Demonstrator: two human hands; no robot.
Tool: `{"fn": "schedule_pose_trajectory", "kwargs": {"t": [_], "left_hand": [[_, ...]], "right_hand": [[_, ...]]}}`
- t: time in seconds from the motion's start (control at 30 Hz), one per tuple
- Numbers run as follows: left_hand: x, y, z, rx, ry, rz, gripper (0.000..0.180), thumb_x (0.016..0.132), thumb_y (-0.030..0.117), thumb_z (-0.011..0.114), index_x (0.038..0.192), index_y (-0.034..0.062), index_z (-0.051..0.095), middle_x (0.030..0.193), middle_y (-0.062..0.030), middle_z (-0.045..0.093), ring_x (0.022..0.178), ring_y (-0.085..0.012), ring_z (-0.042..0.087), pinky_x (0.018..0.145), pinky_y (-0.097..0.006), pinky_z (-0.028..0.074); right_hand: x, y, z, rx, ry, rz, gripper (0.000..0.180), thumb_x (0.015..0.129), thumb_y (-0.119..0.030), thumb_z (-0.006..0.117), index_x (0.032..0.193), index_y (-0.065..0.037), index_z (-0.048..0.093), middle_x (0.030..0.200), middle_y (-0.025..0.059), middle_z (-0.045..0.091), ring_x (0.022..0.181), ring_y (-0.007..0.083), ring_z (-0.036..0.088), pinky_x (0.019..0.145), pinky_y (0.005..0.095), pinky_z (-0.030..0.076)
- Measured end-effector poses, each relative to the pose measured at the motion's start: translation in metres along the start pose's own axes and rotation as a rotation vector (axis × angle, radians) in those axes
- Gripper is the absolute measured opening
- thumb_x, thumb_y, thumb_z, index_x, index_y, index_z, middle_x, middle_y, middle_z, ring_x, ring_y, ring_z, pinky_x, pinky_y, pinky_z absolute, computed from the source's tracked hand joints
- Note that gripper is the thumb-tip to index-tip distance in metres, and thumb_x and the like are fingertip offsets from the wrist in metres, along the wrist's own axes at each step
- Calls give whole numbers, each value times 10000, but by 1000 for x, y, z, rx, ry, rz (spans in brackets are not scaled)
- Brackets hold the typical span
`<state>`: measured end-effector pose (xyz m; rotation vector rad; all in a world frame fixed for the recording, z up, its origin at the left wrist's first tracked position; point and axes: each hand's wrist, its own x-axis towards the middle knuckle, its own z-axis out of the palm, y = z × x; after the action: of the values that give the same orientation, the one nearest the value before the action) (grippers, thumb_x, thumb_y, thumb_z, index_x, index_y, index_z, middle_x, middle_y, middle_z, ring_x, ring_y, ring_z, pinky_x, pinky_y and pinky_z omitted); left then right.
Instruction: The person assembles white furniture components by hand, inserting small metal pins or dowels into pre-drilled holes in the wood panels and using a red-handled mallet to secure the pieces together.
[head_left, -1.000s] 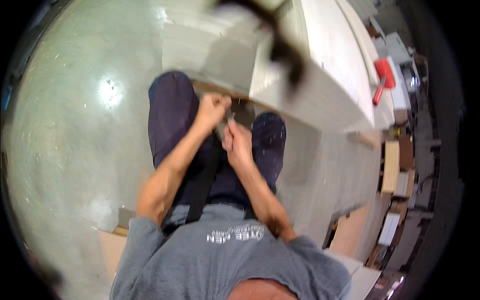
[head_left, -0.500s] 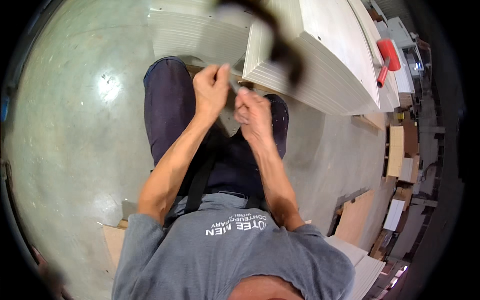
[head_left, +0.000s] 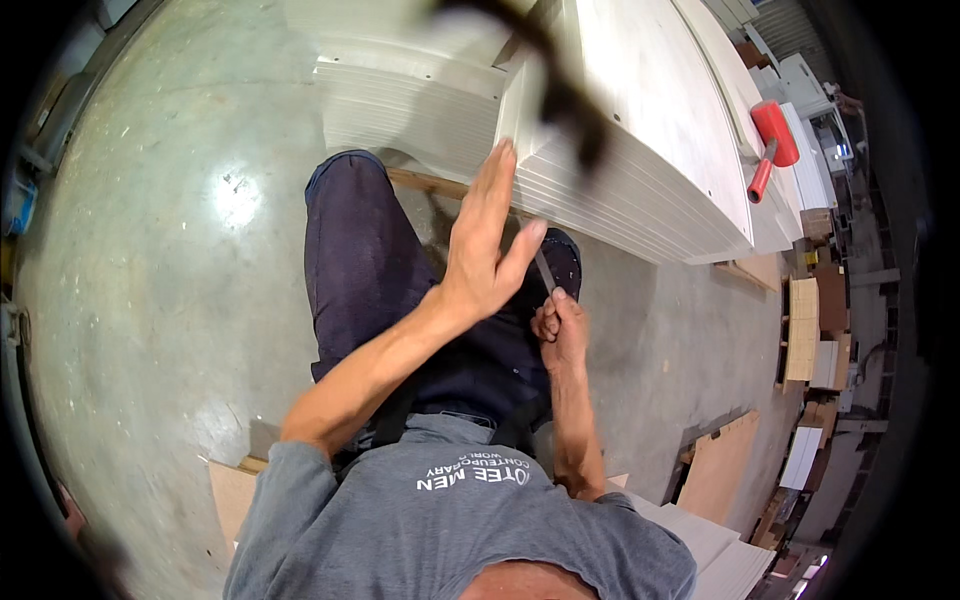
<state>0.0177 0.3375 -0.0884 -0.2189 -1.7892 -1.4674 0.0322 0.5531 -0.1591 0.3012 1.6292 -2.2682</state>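
Observation:
My left hand [head_left: 485, 245] is stretched out in front of the near corner of a tall stack of white panels [head_left: 620, 195]. Its fingers are straight and the thumb stands apart. Whether the fingertips touch the panel edges I cannot tell. Lower and to the right, over my right knee, my right hand [head_left: 563, 325] is closed around the end of a thin, flat grey strip [head_left: 544, 268]. The strip points up and left toward my left thumb, and its upper end is partly hidden there.
A second panel stack [head_left: 400, 105] stands to the left, with a wooden strip [head_left: 428, 182] beneath. A red mallet [head_left: 772, 135] lies on the right-hand stack. Brown boards [head_left: 715, 465] rest on the floor at right. A blurred dark shape [head_left: 575, 110] crosses the upper view.
My hands have moved apart. The left has opened and reached up and right toward the stack corner; the right has drawn down and right, still gripping the strip.

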Motion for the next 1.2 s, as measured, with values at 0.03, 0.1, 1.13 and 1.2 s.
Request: {"fn": "schedule_pose_trajectory", "kwargs": {"t": [0.03, 0.1, 1.13, 1.2], "left_hand": [[-11, 7, 0, -4, 10, 13, 537, 887, 101, 594, 1380, -62, 458, 1486, -287, 355, 1393, -413, 343, 1140, -452, 279], [-38, 9, -13, 91, -190, 159, 350, 816, 17, 642, 1154, -72, 632, 1315, -271, 554, 1297, -402, 483, 1077, -459, 381], [25, -50, -11, -560, 61, -382, 280, 912, 134, 677, 1150, -14, 684, 1250, -157, 642, 1149, -191, 594, 995, -289, 441], [23, -50, -14, -495, 78, -437, 260, 942, 144, 641, 1134, -26, 688, 1175, -143, 681, 1048, -168, 636, 938, -271, 478]], "right_hand": [[-2, 6, -2, -9, 5, -11, 360, 977, -278, 584, 673, -90, 535, 506, -33, 409, 429, 71, 328, 449, 236, 281], [-7, 19, -3, -21, 18, -29, 360, 975, -282, 586, 674, -93, 534, 505, -33, 406, 432, 75, 335, 454, 238, 285], [-11, 6, 6, 95, -140, -84, 343, 981, -228, 569, 680, -66, 538, 537, -19, 417, 439, 72, 327, 459, 246, 283], [-11, -1, 18, 105, -181, -86, 346, 984, -221, 561, 675, -67, 529, 539, -20, 408, 443, 66, 326, 458, 244, 278]]}}
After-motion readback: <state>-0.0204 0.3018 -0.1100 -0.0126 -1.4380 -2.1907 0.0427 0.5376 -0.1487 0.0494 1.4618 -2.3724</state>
